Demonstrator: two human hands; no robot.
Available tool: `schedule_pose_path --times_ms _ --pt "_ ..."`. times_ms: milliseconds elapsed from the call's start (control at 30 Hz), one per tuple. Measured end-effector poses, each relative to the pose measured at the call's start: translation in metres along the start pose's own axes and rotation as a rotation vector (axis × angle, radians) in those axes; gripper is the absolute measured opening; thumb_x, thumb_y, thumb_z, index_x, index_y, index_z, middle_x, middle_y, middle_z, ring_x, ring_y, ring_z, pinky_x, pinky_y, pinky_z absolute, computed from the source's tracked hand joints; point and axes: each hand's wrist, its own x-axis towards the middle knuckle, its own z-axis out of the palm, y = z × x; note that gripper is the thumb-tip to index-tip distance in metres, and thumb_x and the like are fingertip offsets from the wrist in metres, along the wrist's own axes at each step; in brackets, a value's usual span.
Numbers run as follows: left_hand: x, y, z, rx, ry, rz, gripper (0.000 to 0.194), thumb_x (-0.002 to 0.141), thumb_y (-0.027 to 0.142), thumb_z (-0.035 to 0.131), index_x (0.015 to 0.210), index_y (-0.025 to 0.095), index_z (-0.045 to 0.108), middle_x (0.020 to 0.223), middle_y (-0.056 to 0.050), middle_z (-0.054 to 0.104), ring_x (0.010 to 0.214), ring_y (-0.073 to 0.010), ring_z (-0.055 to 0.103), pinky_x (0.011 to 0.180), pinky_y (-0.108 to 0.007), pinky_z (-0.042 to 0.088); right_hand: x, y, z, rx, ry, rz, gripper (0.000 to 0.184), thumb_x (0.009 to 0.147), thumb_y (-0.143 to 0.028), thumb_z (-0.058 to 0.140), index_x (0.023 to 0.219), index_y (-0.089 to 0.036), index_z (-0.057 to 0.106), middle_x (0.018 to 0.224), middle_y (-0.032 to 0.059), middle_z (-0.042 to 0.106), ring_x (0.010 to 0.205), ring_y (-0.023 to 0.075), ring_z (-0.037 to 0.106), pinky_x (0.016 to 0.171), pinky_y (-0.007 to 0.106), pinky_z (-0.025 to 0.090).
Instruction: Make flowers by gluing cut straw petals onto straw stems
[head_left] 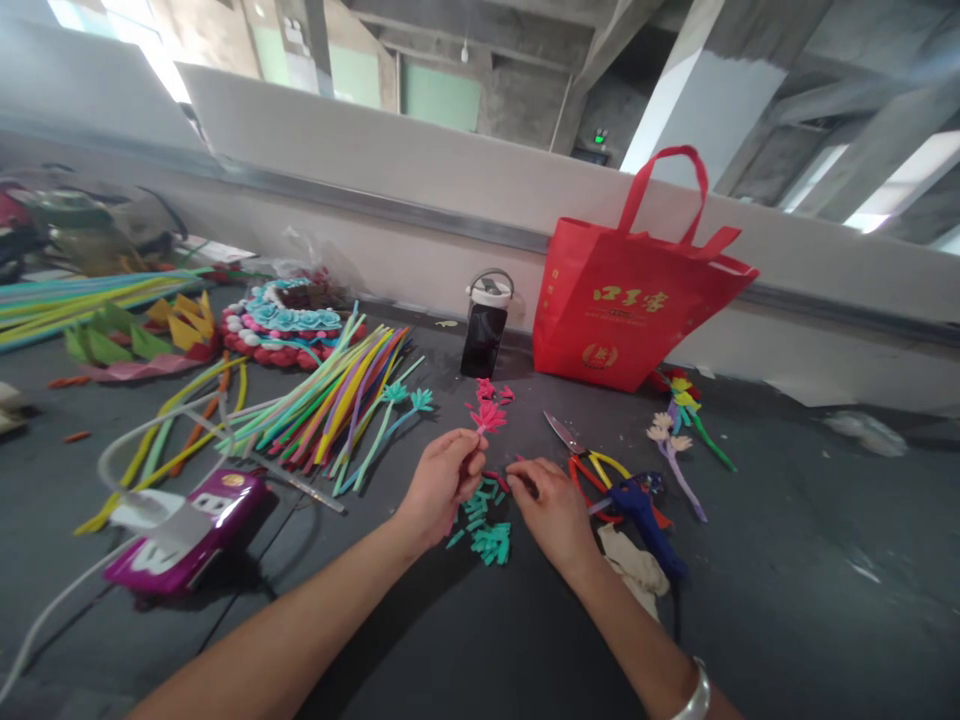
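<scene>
In the head view, my left hand [444,480] pinches the stem of a pink pipe-cleaner flower [491,416], its petals spread upward. My right hand [551,508] is a little to the right, low over the table, with thumb and fingertips drawn together. Small pink pieces lie right by those fingertips; whether one is between them I cannot make out. Below and between the hands is a pile of short green pipe-cleaner pieces [491,540]. More pink pieces [486,388] lie just beyond the flower.
Scissors [564,434], pliers [611,464] and a blue glue gun [649,525] lie right of my right hand. Finished flowers [679,440] lie farther right. A red bag [637,300] and a bottle [484,335] stand behind. Left are pipe cleaners [337,400] and a purple power strip [191,535].
</scene>
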Motion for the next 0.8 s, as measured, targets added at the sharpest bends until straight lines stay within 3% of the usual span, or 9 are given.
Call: schedule_pose_path --times_ms 233,400,567,800 --pt "0.000 -0.002 -0.001 0.011 0.030 0.013 0.019 0.076 0.034 0.062 0.076 0.016 0.054 0.050 0.009 0.039 0.036 -0.0025 0.027 0.035 -0.016 0.013 0.011 -0.005 0.006 -0.097 -0.018 -0.042 0.018 0.093 -0.019 0.052 0.097 -0.020 0.069 0.093 0.0065 0.068 0.094 0.0215 0.062 0.083 0.032 0.047" --pt "-0.001 -0.003 0.000 0.028 0.036 0.023 0.019 0.076 0.034 0.061 0.074 0.016 0.055 0.049 0.009 0.039 0.035 -0.0026 0.026 0.035 -0.016 0.013 0.018 -0.014 0.006 -0.178 -0.087 -0.089 0.018 0.091 -0.018 0.054 0.096 -0.023 0.071 0.091 0.0066 0.068 0.091 0.0216 0.062 0.075 0.029 0.047" --pt "-0.001 -0.001 -0.001 0.029 0.055 0.052 0.019 0.075 0.034 0.061 0.072 0.016 0.055 0.047 0.009 0.037 0.034 -0.0022 0.025 0.035 -0.017 0.013 0.028 -0.021 0.011 -0.189 -0.124 -0.100 0.014 0.083 -0.013 0.061 0.076 -0.023 0.068 0.080 0.0054 0.068 0.079 0.0203 0.064 0.063 0.026 0.044" --pt "-0.001 -0.003 -0.001 0.051 0.052 0.031 0.018 0.074 0.033 0.061 0.070 0.016 0.056 0.045 0.009 0.036 0.034 -0.0027 0.024 0.035 -0.018 0.013 0.026 -0.009 0.005 0.031 0.004 0.052 0.012 0.081 -0.018 0.053 0.074 -0.020 0.062 0.071 0.0025 0.067 0.066 0.0173 0.064 0.061 0.026 0.046"
